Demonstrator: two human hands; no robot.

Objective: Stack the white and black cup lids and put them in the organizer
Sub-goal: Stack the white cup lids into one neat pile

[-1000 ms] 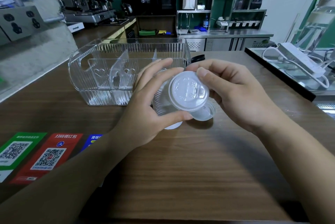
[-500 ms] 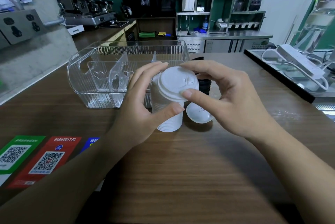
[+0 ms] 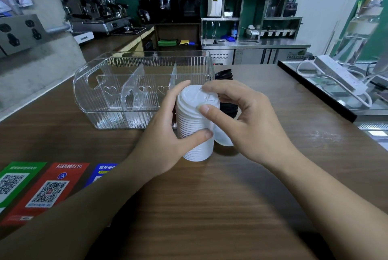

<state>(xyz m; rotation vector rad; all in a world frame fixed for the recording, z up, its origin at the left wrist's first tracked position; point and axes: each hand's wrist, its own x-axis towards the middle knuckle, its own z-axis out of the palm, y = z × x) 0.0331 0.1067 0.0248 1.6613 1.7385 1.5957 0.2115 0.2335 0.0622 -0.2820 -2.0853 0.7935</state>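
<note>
One tall, ribbed stack of white lids (image 3: 196,131), upright.

The stack of white lids (image 3: 196,125) looks like matt, ribbed plastic, and the black lids (image 3: 228,109) behind it have a faint sheen. The organizer (image 3: 142,91) is clear, glossy plastic with fluted walls. The table (image 3: 210,196) shows smooth wood grain. The espresso machine (image 3: 94,3) is brushed metal.
</note>
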